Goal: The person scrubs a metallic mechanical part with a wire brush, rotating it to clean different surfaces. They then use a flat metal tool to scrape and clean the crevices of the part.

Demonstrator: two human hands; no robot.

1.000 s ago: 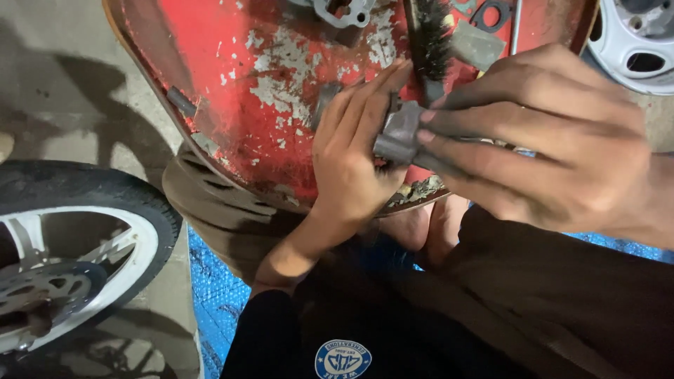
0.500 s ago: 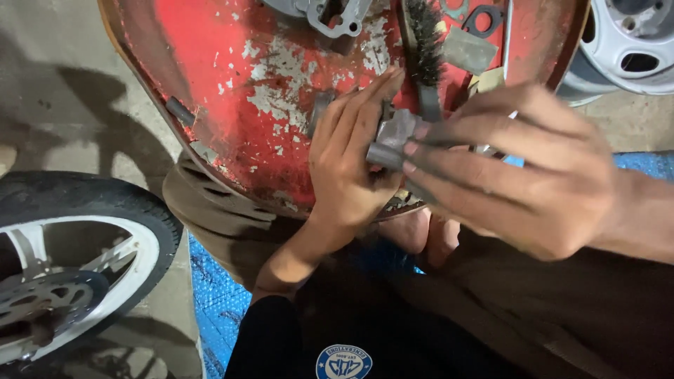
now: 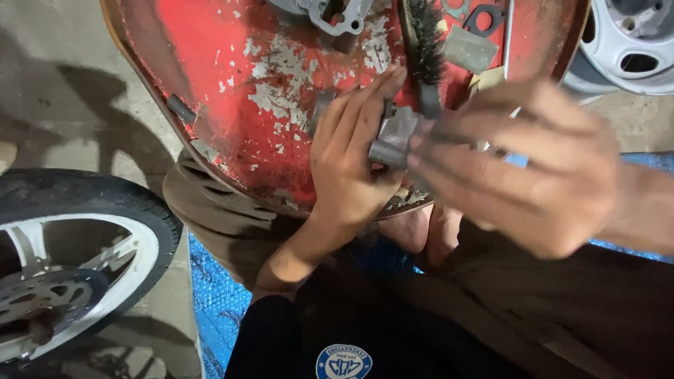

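Both hands meet over the near rim of a chipped red metal tray [image 3: 232, 91], and between them sits a small grey metal part [image 3: 394, 135]. The left hand [image 3: 347, 168] cups it from the left, fingers together and pressed against its side; the right hand [image 3: 523, 172], blurred, closes on it from the right with its fingers wrapped round the part's right end. Just beyond the part, a wire brush [image 3: 424, 49] lies in the tray, its bristles almost touching the left fingertips, so little room is left on the far side. A grey cast bracket [image 3: 335, 15] lies at the tray's far edge. To the near left, a motorcycle wheel [image 3: 70, 267] stands well apart, with bare concrete floor [image 3: 56, 91] between. A silver wheel rim [image 3: 632, 42] crowds the far right corner. Blue tarpaulin [image 3: 214, 295] shows beneath the knees.
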